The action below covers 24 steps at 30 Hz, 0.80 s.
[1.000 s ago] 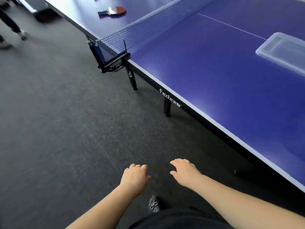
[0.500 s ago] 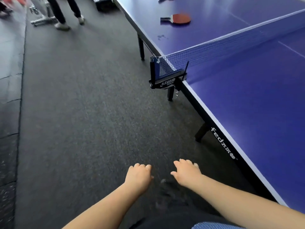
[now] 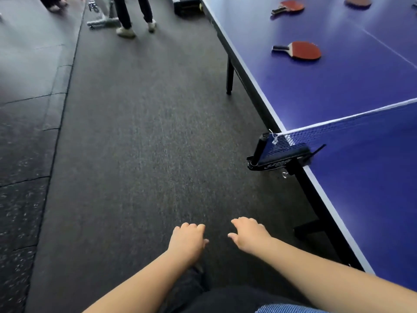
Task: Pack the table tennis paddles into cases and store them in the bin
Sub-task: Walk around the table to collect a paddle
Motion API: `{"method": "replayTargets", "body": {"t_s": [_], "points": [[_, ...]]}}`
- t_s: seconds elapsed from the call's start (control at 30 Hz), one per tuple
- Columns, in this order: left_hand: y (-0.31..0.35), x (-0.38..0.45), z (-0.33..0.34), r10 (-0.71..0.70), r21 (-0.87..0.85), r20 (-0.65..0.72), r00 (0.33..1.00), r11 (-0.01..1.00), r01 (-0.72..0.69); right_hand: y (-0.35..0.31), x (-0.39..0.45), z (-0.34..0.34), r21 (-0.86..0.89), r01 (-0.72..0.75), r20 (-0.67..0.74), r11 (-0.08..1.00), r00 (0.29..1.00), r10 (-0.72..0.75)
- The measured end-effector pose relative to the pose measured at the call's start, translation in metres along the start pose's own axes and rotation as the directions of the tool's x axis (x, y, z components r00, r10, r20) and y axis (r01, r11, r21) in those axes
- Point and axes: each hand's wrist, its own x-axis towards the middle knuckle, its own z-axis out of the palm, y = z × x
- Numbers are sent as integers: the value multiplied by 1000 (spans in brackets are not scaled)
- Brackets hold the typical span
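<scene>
Your left hand (image 3: 188, 241) and your right hand (image 3: 250, 236) hang out in front of you, side by side but not touching, over the dark gray floor (image 3: 140, 154). Both hold nothing, and their fingers are loosely curled down. To your right is the blue ping-pong table (image 3: 361, 188). The net (image 3: 352, 132) runs across it, and a black clamp (image 3: 274, 158) holds the net to the table edge. Past the net, a red paddle (image 3: 301, 50) lies flat on the table. Two more paddles lie farther back: a far red paddle (image 3: 288, 6) and a paddle at the top edge (image 3: 358, 1). Far off, a person's legs (image 3: 133, 12) stand on the floor.
</scene>
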Motion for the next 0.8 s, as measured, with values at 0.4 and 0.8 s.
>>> {"method": "replayTargets", "body": {"t_s": [0.4,0.8], "points": [[-158,137,-110,80,105,-31,996,992,-76,-101,140,-118,126,-78,-85,989,992,89],[-185,309,-232,169,196,37,985,965,-173,-80,273,-243,187,-179,-57,966,980,193]]}}
